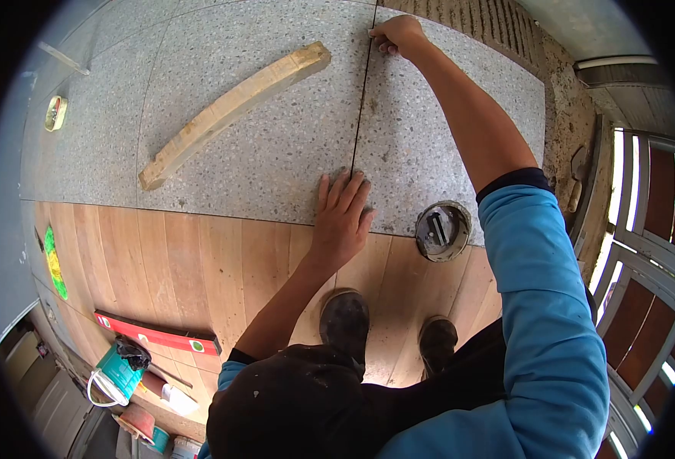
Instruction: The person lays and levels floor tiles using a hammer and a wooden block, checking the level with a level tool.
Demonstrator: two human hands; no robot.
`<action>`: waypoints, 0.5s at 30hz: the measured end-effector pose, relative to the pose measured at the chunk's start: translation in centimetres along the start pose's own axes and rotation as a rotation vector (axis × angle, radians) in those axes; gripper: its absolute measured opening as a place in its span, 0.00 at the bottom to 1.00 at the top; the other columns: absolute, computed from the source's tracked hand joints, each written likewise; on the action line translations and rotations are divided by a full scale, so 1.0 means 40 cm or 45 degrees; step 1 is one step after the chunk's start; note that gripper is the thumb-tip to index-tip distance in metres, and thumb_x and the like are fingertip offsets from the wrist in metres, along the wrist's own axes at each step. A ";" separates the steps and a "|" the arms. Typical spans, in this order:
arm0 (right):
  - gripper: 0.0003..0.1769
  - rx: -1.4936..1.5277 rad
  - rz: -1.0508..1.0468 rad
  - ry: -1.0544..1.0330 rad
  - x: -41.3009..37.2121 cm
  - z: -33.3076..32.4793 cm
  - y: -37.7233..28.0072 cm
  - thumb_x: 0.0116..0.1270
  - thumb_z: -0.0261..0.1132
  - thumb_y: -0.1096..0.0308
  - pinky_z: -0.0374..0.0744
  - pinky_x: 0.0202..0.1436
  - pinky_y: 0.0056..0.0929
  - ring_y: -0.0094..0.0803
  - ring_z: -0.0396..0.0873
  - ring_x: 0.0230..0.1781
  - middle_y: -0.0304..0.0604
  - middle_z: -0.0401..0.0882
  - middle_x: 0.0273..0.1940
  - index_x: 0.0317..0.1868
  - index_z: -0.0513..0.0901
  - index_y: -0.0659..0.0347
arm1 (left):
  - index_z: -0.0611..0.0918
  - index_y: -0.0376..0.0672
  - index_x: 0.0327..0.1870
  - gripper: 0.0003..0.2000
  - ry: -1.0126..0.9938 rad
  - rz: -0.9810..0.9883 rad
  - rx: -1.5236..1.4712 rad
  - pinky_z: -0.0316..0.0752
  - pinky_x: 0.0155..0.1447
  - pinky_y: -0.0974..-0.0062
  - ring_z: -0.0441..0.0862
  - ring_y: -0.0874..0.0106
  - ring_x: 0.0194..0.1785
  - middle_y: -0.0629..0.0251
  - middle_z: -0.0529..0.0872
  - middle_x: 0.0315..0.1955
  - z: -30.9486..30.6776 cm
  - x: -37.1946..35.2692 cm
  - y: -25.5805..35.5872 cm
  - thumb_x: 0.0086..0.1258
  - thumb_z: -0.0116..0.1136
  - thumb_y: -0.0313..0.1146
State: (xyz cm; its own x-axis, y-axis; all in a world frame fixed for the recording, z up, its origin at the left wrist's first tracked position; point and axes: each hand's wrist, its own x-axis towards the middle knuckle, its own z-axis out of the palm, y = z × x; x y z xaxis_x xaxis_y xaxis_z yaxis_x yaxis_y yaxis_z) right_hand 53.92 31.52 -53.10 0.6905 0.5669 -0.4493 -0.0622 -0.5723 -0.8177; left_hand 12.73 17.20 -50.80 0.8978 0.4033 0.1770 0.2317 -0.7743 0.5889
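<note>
Two grey speckled tiles [223, 53] [460, 138] meet along a narrow dark joint [363, 103]. My left hand [341, 218] lies flat at the near end of this joint, fingers stretched over the tile edges and touching both sides. At the joint's far end, my right hand [399, 36] is closed, its fingertips pinched down at the gap. Whatever they may hold is too small to make out. A round tin [421, 243] with dark and light pieces inside stands right of my left hand. Left of the joint, a wooden batten [234, 111] rests on the tile.
Ridged mortar [467, 23] borders the tiles at the far right. Wood-look flooring [215, 245] runs under my boots [345, 317]. A red spirit level [158, 334], a teal bucket [116, 375] and a green-yellow object [55, 262] are at the left. A small pale container [56, 113] sits on the tiles.
</note>
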 end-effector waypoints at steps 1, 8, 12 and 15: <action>0.09 -0.006 -0.003 -0.006 0.033 0.000 0.020 0.63 0.78 0.71 0.73 0.18 0.30 0.32 0.82 0.19 0.48 0.87 0.27 0.32 0.88 0.68 | 0.77 0.36 0.68 0.26 -0.002 0.001 -0.001 0.50 0.84 0.40 0.66 0.52 0.78 0.55 0.73 0.73 -0.001 0.001 0.000 0.71 0.68 0.36; 0.13 -0.169 -0.116 0.094 0.045 -0.018 0.032 0.66 0.75 0.62 0.78 0.28 0.34 0.36 0.86 0.25 0.48 0.88 0.30 0.33 0.88 0.66 | 0.79 0.36 0.66 0.25 0.037 0.004 0.010 0.51 0.84 0.40 0.67 0.52 0.77 0.54 0.75 0.70 -0.001 0.003 0.005 0.70 0.68 0.36; 0.23 -0.809 -0.512 0.252 -0.057 -0.016 0.023 0.65 0.69 0.47 0.85 0.55 0.44 0.49 0.89 0.46 0.53 0.91 0.43 0.43 0.91 0.61 | 0.78 0.36 0.67 0.25 0.036 -0.004 -0.028 0.51 0.84 0.40 0.67 0.51 0.77 0.53 0.74 0.71 -0.011 0.002 0.008 0.71 0.67 0.36; 0.24 -0.867 -0.540 0.291 -0.091 0.002 0.009 0.65 0.68 0.47 0.83 0.61 0.47 0.53 0.86 0.56 0.55 0.89 0.51 0.50 0.91 0.57 | 0.77 0.36 0.68 0.26 0.035 0.000 -0.037 0.51 0.84 0.40 0.66 0.50 0.78 0.52 0.74 0.72 -0.009 0.001 0.003 0.71 0.67 0.35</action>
State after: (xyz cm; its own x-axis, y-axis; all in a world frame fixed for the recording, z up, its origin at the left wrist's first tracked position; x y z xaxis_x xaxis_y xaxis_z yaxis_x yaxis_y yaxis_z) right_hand 51.33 29.29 -51.78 0.6908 0.7230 -0.0083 0.6348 -0.6120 -0.4717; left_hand 12.67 17.30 -50.44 0.8871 0.4167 0.1984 0.2201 -0.7599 0.6117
